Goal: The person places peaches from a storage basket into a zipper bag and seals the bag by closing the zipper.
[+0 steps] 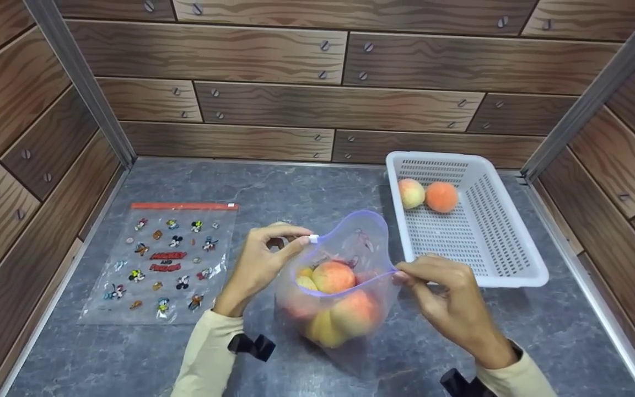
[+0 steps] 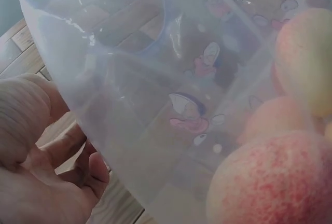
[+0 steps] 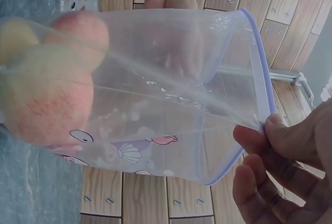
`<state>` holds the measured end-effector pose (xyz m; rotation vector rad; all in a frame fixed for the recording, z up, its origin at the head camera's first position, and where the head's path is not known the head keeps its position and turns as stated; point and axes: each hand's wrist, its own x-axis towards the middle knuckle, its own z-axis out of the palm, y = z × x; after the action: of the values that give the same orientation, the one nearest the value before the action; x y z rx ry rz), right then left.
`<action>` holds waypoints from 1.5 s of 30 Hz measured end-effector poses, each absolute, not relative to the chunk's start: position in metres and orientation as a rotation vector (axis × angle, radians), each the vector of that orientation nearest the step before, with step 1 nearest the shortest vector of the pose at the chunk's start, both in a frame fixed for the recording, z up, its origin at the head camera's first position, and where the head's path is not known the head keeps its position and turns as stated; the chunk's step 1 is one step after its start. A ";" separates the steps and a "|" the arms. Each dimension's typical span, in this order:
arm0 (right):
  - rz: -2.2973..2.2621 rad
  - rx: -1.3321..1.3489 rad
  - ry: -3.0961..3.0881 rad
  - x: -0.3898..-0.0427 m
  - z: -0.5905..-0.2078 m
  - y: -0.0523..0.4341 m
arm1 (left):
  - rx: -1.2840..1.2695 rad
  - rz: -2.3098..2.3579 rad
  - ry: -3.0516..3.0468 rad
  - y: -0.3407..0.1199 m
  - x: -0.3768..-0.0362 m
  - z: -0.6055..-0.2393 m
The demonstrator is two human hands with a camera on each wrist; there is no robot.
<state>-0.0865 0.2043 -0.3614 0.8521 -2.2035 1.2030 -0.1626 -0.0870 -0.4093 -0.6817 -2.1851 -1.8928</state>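
While both hands hold it up by its rim, the clear zip bag (image 1: pixel 345 275) stands near the middle of the grey surface (image 1: pixel 295 187), its mouth gaping and edged in purple. Several peaches (image 1: pixel 333 277) sit inside it, reddish and yellow, piled to just below the opening. The left hand (image 1: pixel 262 262) pinches the left end of the rim at the small white slider (image 1: pixel 313 239), fingers clenched on the plastic. The right hand (image 1: pixel 450 300) pinches the right side of the rim between thumb and fingers (image 3: pixel 262 138); the right wrist view shows the purple edge pulled taut from that grip. Cartoon prints show through the bag's wall in the left wrist view, with the peaches pressed against the plastic.

To the right and farther off, just beside the bag, a white slotted basket (image 1: pixel 507 259) holds two more peaches (image 1: pixel 428 196) at its far end. On the left lies a second zip bag (image 1: pixel 168 262), flat, printed with cartoon figures and topped by a red strip. Wood-patterned panels wall in the surface on three sides.
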 end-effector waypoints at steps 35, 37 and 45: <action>1.422 0.720 -2.136 -0.090 -0.364 0.222 | -0.626 -1.633 -2.168 -0.098 -0.139 -0.394; 1.369 0.707 -2.136 -0.090 -0.362 0.226 | -0.646 -1.609 -2.182 -0.103 -0.134 -0.392; 1.302 0.589 -2.108 -0.091 -0.360 0.247 | -0.596 -1.562 -2.165 -0.124 -0.117 -0.396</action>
<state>-0.0912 0.2470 -0.3596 0.5892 -2.1080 1.3017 -0.1173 -0.1237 -0.3960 -0.5958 -2.1648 -1.5623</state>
